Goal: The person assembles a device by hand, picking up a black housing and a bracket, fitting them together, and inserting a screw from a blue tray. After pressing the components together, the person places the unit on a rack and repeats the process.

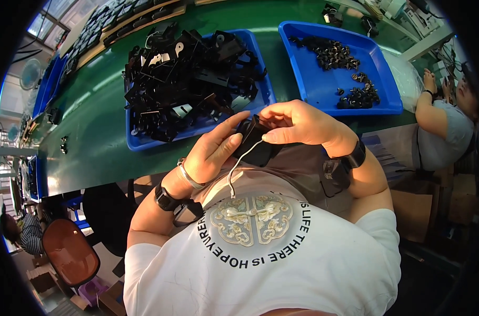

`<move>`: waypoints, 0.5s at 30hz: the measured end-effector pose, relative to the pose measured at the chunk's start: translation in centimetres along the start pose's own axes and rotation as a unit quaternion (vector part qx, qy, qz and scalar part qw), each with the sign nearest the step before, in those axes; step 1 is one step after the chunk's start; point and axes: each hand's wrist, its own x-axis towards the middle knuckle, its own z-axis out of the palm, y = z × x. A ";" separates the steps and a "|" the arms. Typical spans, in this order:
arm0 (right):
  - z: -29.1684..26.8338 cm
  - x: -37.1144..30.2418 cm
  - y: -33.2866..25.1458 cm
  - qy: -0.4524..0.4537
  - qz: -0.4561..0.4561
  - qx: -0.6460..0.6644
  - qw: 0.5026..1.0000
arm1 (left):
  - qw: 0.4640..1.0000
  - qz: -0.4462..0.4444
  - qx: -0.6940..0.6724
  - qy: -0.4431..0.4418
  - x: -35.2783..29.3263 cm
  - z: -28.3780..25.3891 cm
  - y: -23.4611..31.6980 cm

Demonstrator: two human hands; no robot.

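The person's left hand [210,155] is half open, thumb and index finger apart, their tips at the near-left side of a dark black part with a flat, angular body [256,150]; whether this hand grips it or only touches it cannot be told. The right hand [297,124] grasps the same part at its upper right, thumb in front and fingers curled over behind. The part sits between both hands, above the lap and just in front of the table edge. A thin white cord [238,162] runs from beside the right thumb down toward the white printed T-shirt [260,279].

Just beyond the hands, on a glossy green tabletop [92,152], a rectangular blue plastic tray [268,87] is heaped with black metal brackets [187,79]. To its right, a second blue plastic tray [316,87] holds small dark fasteners [337,55] in loose clusters. At far right sits a co-worker in a pale top [443,131]; at lower left stands an orange-brown chair [71,250].
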 end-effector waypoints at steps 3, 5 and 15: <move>-0.6 0.0 -0.8 -0.040 0.048 0.002 0.998 | 0.995 -0.044 -0.087 -0.035 0.2 0.0 1.9; -0.6 0.1 -1.1 -0.018 0.064 0.085 0.994 | 0.993 -0.042 -0.099 -0.045 0.7 -0.7 2.6; -12.1 3.6 -5.0 0.215 -0.030 0.134 0.967 | 0.988 0.043 -0.119 -0.085 0.2 -1.8 0.8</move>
